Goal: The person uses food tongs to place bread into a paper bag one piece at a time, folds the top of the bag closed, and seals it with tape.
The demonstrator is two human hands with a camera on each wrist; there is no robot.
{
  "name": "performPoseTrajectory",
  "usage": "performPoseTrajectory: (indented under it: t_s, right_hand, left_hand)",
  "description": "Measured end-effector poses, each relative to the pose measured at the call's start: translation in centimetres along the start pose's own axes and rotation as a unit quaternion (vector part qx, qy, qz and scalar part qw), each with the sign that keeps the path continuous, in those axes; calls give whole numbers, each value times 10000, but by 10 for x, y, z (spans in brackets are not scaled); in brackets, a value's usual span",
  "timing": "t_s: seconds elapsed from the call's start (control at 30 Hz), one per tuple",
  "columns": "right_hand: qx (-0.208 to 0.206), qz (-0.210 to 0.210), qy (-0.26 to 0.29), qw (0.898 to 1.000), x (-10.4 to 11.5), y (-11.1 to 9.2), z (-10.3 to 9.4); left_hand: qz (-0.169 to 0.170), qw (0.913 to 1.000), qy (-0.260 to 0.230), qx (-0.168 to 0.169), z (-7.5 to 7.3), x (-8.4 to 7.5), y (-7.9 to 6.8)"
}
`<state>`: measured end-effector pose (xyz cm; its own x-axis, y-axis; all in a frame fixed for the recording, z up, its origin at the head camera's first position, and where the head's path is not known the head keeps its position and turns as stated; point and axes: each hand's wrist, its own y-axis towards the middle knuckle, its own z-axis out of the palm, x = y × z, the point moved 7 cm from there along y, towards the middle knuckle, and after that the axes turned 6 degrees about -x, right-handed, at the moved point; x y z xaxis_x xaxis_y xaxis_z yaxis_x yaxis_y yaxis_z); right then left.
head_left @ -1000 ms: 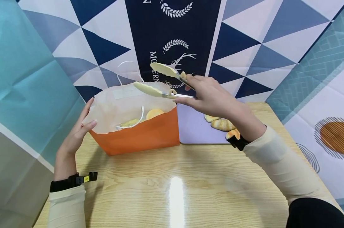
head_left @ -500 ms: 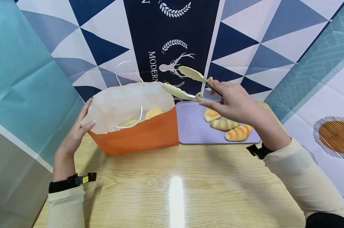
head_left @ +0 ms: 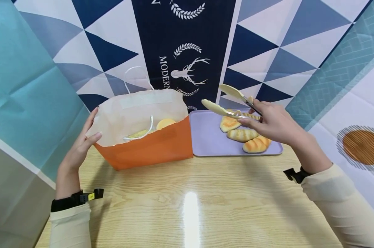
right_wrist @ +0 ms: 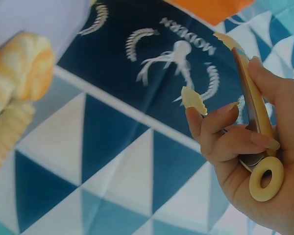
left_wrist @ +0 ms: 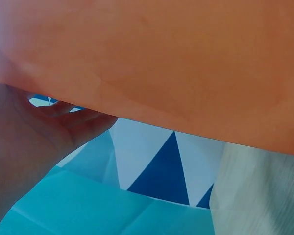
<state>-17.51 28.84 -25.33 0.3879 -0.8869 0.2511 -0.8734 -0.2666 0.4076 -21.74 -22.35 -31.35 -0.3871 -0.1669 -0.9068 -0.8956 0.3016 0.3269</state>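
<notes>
An orange paper bag (head_left: 153, 144) with a white inside stands on the table, its mouth facing up. My left hand (head_left: 76, 148) holds the bag's left rim, thumb against the pale inside. In the left wrist view the bag's orange wall hides part of that hand (left_wrist: 54, 122). My right hand (head_left: 277, 122) grips metal tongs (head_left: 236, 115) with cream tips, spread apart with nothing between them. The tongs hang over a lilac tray (head_left: 205, 137) bearing several bread pieces, among them a ridged roll (head_left: 242, 135) and an orange-browned roll (head_left: 256, 144).
Inside the bag lie a round yellow piece (head_left: 165, 124) and a greenish-yellow piece (head_left: 138, 133). White string handles (head_left: 138, 67) rise from the bag. Behind the wooden table (head_left: 156, 206) hangs a patterned cloth (head_left: 112, 41).
My right hand has moved right and slightly down with the tongs, from above the bag to over the tray. My left hand stays at the bag's rim.
</notes>
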Motion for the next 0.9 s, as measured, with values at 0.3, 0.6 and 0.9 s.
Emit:
performPoseTrajectory:
  t_s: [0.3, 0.6, 0.9]
  right_hand:
    - [-1, 292, -228, 9993, -44, -21, 18]
    - [389, 914, -454, 9940, -87, -36, 35]
    - [576, 1108, -500, 9909, -121, -49, 52]
  left_hand:
    - [38, 10000, -24, 10, 1, 1, -1]
    - [18, 10000, -74, 14, 1, 0, 0]
    - [-4, 9998, -203, 12, -1, 0, 0]
